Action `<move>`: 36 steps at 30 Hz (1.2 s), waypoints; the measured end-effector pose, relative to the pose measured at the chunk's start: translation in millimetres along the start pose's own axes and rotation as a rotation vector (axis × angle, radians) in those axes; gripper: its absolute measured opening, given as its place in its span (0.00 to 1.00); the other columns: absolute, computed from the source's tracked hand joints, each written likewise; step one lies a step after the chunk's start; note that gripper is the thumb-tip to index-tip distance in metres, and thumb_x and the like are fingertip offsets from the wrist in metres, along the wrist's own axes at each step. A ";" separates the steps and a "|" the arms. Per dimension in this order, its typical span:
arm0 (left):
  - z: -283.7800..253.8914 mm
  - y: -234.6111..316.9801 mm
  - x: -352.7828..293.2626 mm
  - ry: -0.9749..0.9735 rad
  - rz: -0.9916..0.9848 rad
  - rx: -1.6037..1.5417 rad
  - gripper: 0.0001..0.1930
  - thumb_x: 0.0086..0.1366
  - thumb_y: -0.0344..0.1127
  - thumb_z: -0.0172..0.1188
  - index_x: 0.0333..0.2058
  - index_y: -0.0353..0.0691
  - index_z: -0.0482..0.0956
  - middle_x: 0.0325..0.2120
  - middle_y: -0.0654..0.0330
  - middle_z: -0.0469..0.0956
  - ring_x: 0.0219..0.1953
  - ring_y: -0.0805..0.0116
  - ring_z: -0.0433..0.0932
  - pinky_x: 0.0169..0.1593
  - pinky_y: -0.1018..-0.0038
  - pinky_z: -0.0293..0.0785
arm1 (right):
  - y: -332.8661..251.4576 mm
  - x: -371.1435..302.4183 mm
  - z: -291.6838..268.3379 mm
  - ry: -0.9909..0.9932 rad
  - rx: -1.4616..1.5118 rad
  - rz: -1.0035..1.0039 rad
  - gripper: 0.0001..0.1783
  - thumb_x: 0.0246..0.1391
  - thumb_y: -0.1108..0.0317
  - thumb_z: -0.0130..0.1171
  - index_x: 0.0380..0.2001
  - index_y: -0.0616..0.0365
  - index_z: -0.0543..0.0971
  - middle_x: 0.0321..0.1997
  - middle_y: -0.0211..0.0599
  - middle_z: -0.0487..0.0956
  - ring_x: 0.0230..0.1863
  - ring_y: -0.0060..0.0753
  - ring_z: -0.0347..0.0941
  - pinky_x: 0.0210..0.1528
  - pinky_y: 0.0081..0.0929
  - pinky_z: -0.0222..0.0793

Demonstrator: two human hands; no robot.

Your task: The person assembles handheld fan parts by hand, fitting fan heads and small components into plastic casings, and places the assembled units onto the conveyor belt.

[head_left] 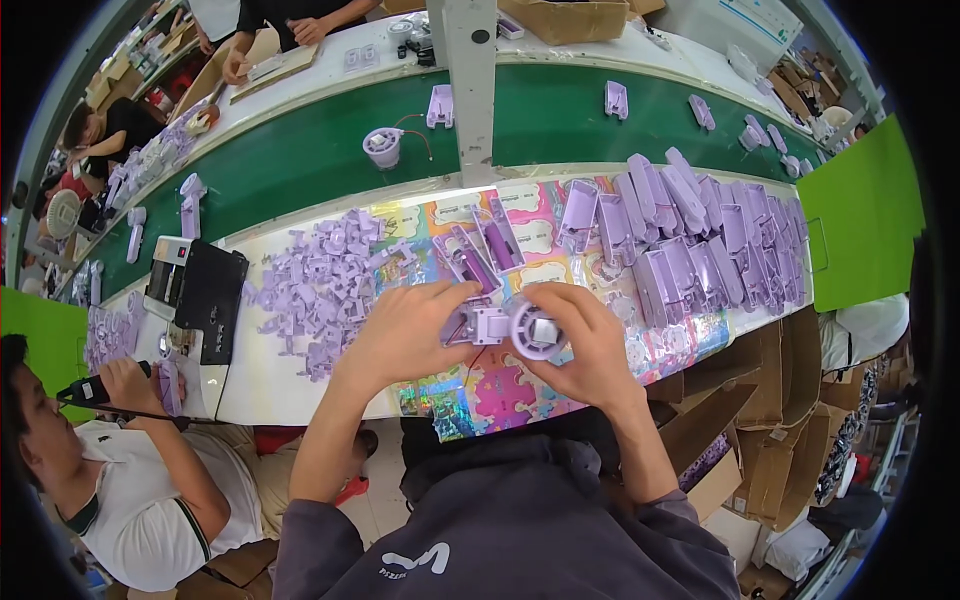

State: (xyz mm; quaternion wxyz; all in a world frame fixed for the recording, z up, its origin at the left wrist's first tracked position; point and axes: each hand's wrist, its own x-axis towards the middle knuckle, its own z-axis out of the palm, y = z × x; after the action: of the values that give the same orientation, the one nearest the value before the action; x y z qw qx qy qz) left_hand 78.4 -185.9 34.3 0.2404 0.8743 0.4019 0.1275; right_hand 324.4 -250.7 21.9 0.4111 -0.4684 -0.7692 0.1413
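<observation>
Above the near edge of the table, both my hands are closed on a lavender handheld fan piece. My left hand [400, 335] grips its handle end between thumb and fingers, covering much of it. My right hand [590, 345] curls around the round fan head [537, 331], which has a white centre. A small lavender bracket [490, 325] shows between the hands, with a thin wire below. Just beyond lie two open handle shells, one holding a purple battery cell [479, 270], the other a similar cell [496, 242]. Small lavender parts [325, 285] are heaped to the left.
Lavender handle shells [690, 240] are piled at right on the colourful printed sheet [505, 395]. Beyond runs a green conveyor belt [300, 150] carrying a wired fan head [382, 148], behind a metal post [470, 90]. A co-worker at left holds a black power tool [88, 391]. Cardboard boxes [785, 400] stand at lower right.
</observation>
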 end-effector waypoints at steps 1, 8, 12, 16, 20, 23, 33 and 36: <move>0.4 0.9 0.4 0.000 -0.002 -0.002 0.33 0.49 0.43 0.74 0.56 0.44 0.79 0.41 0.53 0.82 0.42 0.50 0.83 0.45 0.58 0.77 | -1.6 3.4 -1.3 -0.038 -0.073 -0.040 0.38 0.37 0.69 0.76 0.57 0.55 0.77 0.52 0.41 0.79 0.46 0.45 0.79 0.46 0.37 0.77; 3.3 5.1 -1.0 0.069 0.007 -0.037 0.30 0.45 0.40 0.75 0.50 0.37 0.82 0.39 0.52 0.83 0.42 0.49 0.83 0.46 0.60 0.78 | -11.3 10.1 -4.4 -0.138 -0.261 -0.090 0.42 0.36 0.71 0.74 0.62 0.49 0.77 0.52 0.38 0.78 0.41 0.40 0.76 0.42 0.35 0.76; -1.7 11.3 0.3 0.041 -0.051 -0.104 0.30 0.46 0.39 0.75 0.49 0.35 0.82 0.36 0.51 0.82 0.41 0.48 0.82 0.47 0.60 0.78 | -15.4 13.0 -3.7 -0.107 -0.283 -0.107 0.44 0.34 0.72 0.72 0.63 0.48 0.77 0.50 0.38 0.78 0.40 0.40 0.76 0.40 0.35 0.76; -0.9 9.5 -3.7 0.061 0.001 -0.168 0.28 0.53 0.45 0.73 0.50 0.35 0.83 0.37 0.50 0.82 0.42 0.47 0.82 0.46 0.58 0.78 | -16.0 9.5 -2.7 -0.115 -0.300 -0.104 0.44 0.34 0.73 0.72 0.63 0.48 0.77 0.50 0.37 0.78 0.40 0.40 0.76 0.40 0.35 0.76; 10.9 -2.3 -2.5 0.025 -0.110 -0.334 0.27 0.58 0.45 0.71 0.51 0.32 0.82 0.41 0.47 0.84 0.46 0.49 0.83 0.50 0.61 0.77 | -15.5 10.8 -3.9 -0.137 -0.273 -0.101 0.44 0.33 0.74 0.72 0.62 0.47 0.77 0.51 0.37 0.77 0.41 0.41 0.76 0.39 0.36 0.76; 11.6 -3.1 1.7 -0.036 -0.197 -0.490 0.26 0.59 0.43 0.72 0.51 0.30 0.82 0.43 0.47 0.84 0.48 0.53 0.84 0.52 0.64 0.77 | -15.1 11.2 -6.0 -0.146 -0.237 -0.082 0.44 0.33 0.75 0.71 0.62 0.46 0.78 0.51 0.37 0.77 0.42 0.42 0.76 0.40 0.36 0.77; 10.6 -7.0 -8.0 -0.082 -0.163 -0.764 0.24 0.62 0.37 0.72 0.53 0.29 0.80 0.42 0.51 0.85 0.46 0.65 0.82 0.54 0.69 0.76 | -19.0 12.6 -7.9 -0.146 -0.107 -0.058 0.39 0.32 0.78 0.70 0.56 0.47 0.80 0.52 0.39 0.77 0.45 0.45 0.76 0.43 0.38 0.76; 3.7 -5.1 -11.7 -0.127 -0.180 -0.675 0.23 0.63 0.36 0.71 0.52 0.28 0.79 0.41 0.51 0.85 0.46 0.65 0.81 0.53 0.69 0.76 | -20.6 14.0 -8.1 -0.143 -0.048 -0.067 0.39 0.32 0.78 0.70 0.55 0.48 0.80 0.52 0.39 0.77 0.46 0.46 0.75 0.44 0.39 0.75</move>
State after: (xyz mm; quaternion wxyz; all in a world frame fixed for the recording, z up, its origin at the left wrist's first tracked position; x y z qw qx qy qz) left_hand 69.1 -193.1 28.1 0.5508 0.7127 0.3969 0.1768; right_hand 315.1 -251.1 46.3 0.3486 -0.4406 -0.8150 0.1420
